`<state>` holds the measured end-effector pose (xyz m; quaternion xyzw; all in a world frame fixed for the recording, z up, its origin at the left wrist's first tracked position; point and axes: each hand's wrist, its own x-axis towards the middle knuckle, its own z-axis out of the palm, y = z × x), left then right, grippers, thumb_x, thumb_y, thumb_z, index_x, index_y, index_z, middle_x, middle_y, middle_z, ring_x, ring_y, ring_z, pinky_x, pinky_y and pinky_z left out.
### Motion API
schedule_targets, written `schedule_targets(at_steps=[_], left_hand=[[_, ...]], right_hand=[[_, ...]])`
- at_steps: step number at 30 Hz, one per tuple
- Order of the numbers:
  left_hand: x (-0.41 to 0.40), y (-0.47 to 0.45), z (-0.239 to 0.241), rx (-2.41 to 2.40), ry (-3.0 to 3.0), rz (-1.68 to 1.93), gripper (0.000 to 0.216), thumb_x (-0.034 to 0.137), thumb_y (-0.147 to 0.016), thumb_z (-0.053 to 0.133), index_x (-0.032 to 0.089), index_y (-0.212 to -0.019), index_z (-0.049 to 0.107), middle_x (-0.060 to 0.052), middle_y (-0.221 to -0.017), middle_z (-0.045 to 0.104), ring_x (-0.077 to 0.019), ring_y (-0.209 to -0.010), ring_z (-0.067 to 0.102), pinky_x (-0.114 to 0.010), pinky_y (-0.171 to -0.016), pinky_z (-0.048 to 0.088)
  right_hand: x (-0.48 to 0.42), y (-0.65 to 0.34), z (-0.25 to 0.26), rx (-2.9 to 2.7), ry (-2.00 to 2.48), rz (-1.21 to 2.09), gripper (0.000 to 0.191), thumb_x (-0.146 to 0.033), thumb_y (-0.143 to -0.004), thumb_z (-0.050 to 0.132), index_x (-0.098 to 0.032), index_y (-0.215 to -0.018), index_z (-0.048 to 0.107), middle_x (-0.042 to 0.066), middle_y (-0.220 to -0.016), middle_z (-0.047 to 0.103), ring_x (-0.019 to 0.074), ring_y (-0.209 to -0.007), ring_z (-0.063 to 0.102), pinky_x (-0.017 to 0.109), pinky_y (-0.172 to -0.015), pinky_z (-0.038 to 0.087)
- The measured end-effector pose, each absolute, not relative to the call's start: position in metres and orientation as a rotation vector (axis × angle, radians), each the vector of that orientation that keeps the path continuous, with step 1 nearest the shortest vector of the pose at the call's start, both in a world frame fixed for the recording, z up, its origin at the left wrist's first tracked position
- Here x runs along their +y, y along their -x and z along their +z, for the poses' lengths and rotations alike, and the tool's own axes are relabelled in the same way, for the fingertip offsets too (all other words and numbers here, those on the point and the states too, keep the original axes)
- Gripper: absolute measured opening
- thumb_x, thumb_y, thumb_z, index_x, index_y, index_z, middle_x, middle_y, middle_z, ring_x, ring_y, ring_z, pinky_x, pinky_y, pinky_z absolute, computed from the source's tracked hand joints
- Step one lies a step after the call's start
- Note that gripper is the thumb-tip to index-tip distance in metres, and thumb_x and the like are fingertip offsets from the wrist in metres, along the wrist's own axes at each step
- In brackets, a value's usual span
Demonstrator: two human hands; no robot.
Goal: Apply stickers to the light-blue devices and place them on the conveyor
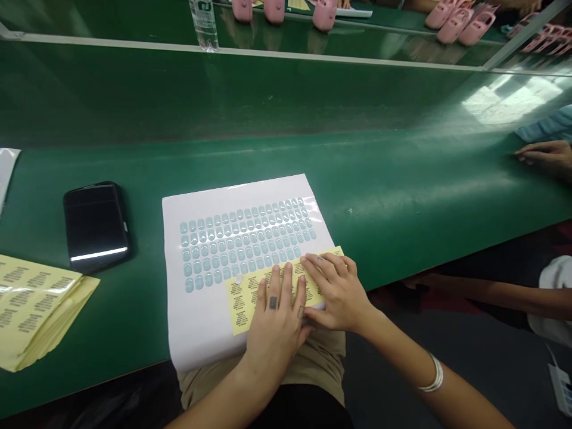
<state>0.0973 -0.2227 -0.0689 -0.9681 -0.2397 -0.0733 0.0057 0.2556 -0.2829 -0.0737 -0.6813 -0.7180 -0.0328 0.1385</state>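
Note:
A white sheet (205, 328) lies on the green table and hangs a little over its front edge. It carries several rows of small pale blue, clear oval stickers (232, 241). A strip of yellow label paper (241, 304) with small dark print rests over the sheet's lower right part. My left hand (277, 316) lies flat on the yellow strip, fingers spread. Beside it, my right hand (335, 289) rests on the strip's right end, its fingers stretched out and its thumb apart near my left hand. Part of the strip is hidden under both hands. A small whitish dot (239, 278) sits at its upper left.
On the left are a black handheld device (96, 223) and a stack of yellow label sheets (40, 304). A water bottle (204, 24) and pink clog-like shoes (325, 15) stand on the raised shelf. Another person's hand (547, 156) rests on the table at far right.

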Motion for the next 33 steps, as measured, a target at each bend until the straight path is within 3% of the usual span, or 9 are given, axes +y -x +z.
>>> schedule_targets(at_steps=[18, 22, 26, 28, 29, 31, 33], left_hand=[[-0.22, -0.088, -0.072, -0.628, 3.062, -0.331, 0.077, 0.061, -0.075, 0.05, 0.014, -0.135, 0.036, -0.018, -0.141, 0.034, -0.033, -0.131, 0.029, -0.046, -0.103, 0.029], [-0.176, -0.069, -0.047, -0.596, 3.006, -0.563, 0.068, 0.055, -0.08, 0.045, 0.016, -0.135, 0.035, -0.017, -0.141, 0.034, -0.0337, -0.135, 0.017, -0.054, -0.107, 0.015], [-0.086, -0.051, -0.023, -0.918, 2.839, -0.834, 0.053, 0.041, -0.084, 0.046, 0.013, -0.128, 0.041, -0.02, -0.139, 0.036, -0.0345, -0.133, 0.023, -0.057, -0.104, 0.021], [-0.044, -0.049, -0.017, -1.065, 2.857, -1.087, 0.041, 0.04, -0.083, 0.048, 0.014, -0.114, 0.052, -0.017, -0.123, 0.053, -0.0312, -0.124, 0.041, -0.05, -0.099, 0.034], [-0.028, -0.05, -0.017, -1.198, 2.845, -1.27, 0.031, 0.038, -0.081, 0.05, 0.015, -0.102, 0.057, -0.012, -0.106, 0.062, -0.0265, -0.109, 0.053, -0.044, -0.093, 0.041], [-0.009, -0.052, -0.021, -1.537, 2.769, -1.725, 0.02, 0.036, -0.074, 0.057, 0.017, -0.08, 0.055, -0.003, -0.076, 0.06, -0.0164, -0.075, 0.059, -0.032, -0.073, 0.049], [-0.005, -0.056, -0.029, -1.72, 2.638, -2.091, 0.02, 0.034, -0.068, 0.061, 0.018, -0.07, 0.048, 0.003, -0.063, 0.05, -0.0106, -0.058, 0.051, -0.025, -0.06, 0.046]], right_hand=[[-0.284, -0.256, -0.071, -2.108, 2.027, -0.045, 0.077, -0.065, -0.079, 0.038, -0.012, -0.136, 0.036, 0.012, -0.128, 0.049, 0.0319, -0.113, 0.037, 0.044, -0.093, 0.024], [-0.279, -0.256, -0.063, -2.146, 2.088, 0.042, 0.087, -0.075, -0.077, 0.031, -0.011, -0.136, 0.035, 0.014, -0.134, 0.043, 0.0315, -0.117, 0.034, 0.044, -0.096, 0.022], [-0.257, -0.258, -0.06, -2.18, 2.149, 0.015, 0.079, -0.069, -0.083, 0.028, -0.01, -0.135, 0.037, 0.015, -0.136, 0.041, 0.0303, -0.119, 0.034, 0.045, -0.095, 0.025], [-0.238, -0.261, -0.06, -2.184, 2.172, 0.006, 0.075, -0.066, -0.084, 0.03, -0.01, -0.135, 0.037, 0.016, -0.136, 0.041, 0.0305, -0.119, 0.035, 0.046, -0.094, 0.027], [-0.228, -0.262, -0.061, -2.187, 2.181, 0.009, 0.075, -0.065, -0.084, 0.031, -0.01, -0.135, 0.037, 0.016, -0.136, 0.04, 0.0309, -0.119, 0.035, 0.046, -0.094, 0.028], [-0.203, -0.266, -0.06, -2.183, 2.2, 0.017, 0.075, -0.065, -0.084, 0.031, -0.009, -0.135, 0.037, 0.016, -0.136, 0.04, 0.0313, -0.119, 0.036, 0.047, -0.094, 0.03], [-0.176, -0.27, -0.058, -2.173, 2.221, 0.039, 0.073, -0.063, -0.085, 0.031, -0.01, -0.135, 0.035, 0.016, -0.138, 0.038, 0.0308, -0.12, 0.036, 0.047, -0.095, 0.03]])
